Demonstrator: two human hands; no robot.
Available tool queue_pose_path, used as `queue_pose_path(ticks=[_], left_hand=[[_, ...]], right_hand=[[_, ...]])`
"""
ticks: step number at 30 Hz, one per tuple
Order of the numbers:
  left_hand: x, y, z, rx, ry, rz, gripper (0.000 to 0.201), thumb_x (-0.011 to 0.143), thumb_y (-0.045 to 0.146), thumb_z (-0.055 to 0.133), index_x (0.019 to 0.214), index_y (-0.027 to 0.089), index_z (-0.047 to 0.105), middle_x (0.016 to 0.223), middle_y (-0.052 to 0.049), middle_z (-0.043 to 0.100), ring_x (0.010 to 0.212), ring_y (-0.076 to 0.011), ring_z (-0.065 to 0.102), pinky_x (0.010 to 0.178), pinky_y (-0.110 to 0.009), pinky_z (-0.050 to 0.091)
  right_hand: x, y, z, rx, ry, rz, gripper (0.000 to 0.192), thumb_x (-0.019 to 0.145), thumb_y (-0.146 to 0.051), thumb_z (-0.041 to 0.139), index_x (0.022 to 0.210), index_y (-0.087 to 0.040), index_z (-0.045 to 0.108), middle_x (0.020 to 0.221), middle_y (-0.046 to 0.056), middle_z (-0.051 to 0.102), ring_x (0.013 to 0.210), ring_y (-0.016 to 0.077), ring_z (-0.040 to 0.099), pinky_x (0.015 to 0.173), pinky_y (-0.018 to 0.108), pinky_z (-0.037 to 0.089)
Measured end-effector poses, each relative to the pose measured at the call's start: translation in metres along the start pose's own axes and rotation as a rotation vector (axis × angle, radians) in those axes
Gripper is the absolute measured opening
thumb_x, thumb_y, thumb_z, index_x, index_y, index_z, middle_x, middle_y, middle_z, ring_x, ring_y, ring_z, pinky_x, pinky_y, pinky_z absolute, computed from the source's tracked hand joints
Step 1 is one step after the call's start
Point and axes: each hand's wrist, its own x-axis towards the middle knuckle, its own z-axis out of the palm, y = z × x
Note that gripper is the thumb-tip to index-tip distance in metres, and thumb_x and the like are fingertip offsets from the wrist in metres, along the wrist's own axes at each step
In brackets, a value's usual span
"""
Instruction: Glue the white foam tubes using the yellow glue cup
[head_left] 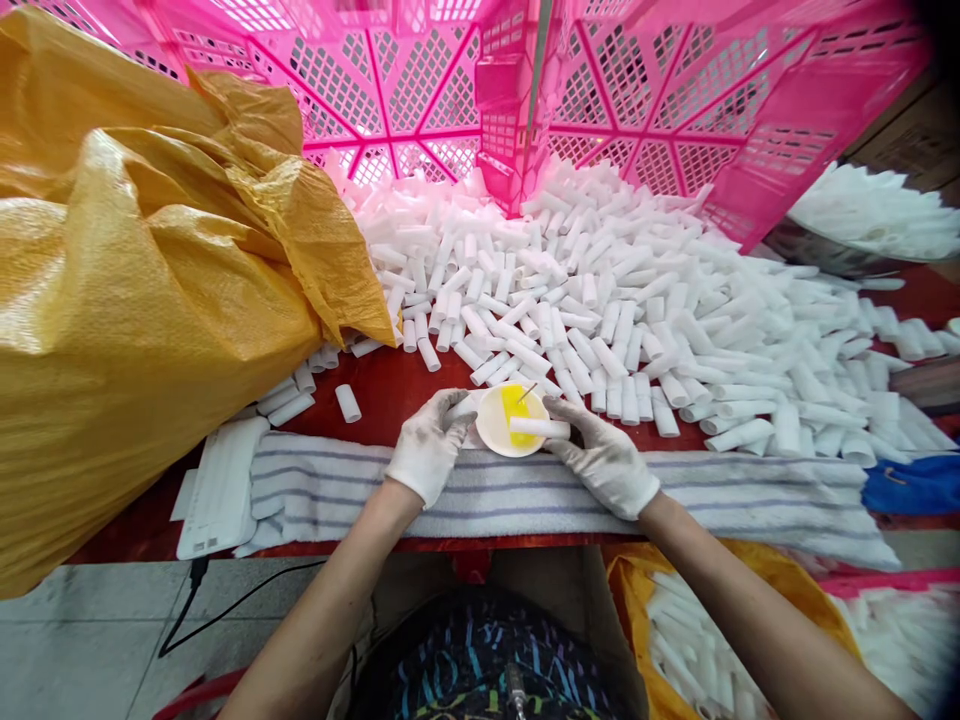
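The gloved right hand (604, 462) pinches a white tube (538, 427) lying crosswise over the small bowl (513, 421) of yellow liquid (left hand (427, 444) curled on its rim) at the worktop's (390, 385) near edge.

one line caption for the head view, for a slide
Gloved hands hold a white tube over a small bowl beside a heap of tubes.

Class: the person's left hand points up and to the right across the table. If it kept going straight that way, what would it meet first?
Most likely the small white bowl with yellow liquid; the left hand already sits at its rim.
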Motion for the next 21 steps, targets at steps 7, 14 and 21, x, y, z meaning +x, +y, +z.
queue_pose_path(ticks=[7,14,21], left_hand=[[-0.004,-0.002,0.006,-0.146,-0.056,-0.06,0.035,0.08,0.021,0.053,0.115,0.016,0.053,0.12,-0.009,0.061,0.112,-0.0183,0.057,0.099,-0.033,0.044],[-0.01,0.0,0.01,-0.234,-0.079,-0.051,0.03,0.076,0.028,0.063,0.102,0.016,0.056,0.103,-0.004,0.065,0.096,-0.0157,0.062,0.089,-0.029,0.049],[-0.03,0.027,0.013,-0.142,-0.25,0.0,0.03,0.079,0.032,0.062,0.104,0.017,0.06,0.095,-0.003,0.067,0.086,-0.0147,0.063,0.08,-0.025,0.05]], right_hand=[[-0.002,-0.007,0.007,0.042,-0.003,-0.008,0.028,0.074,-0.044,0.067,0.071,-0.016,0.064,0.071,0.002,0.059,0.065,0.0133,0.057,0.061,0.028,0.051],[-0.02,-0.031,-0.004,0.225,0.079,0.168,0.036,0.071,-0.043,0.07,0.094,-0.017,0.062,0.08,0.004,0.061,0.065,0.0103,0.055,0.054,0.021,0.044],[-0.02,-0.047,-0.008,0.345,0.016,0.45,0.046,0.073,-0.055,0.063,0.093,-0.015,0.058,0.052,-0.005,0.043,0.041,0.0054,0.033,0.038,0.019,0.022]])
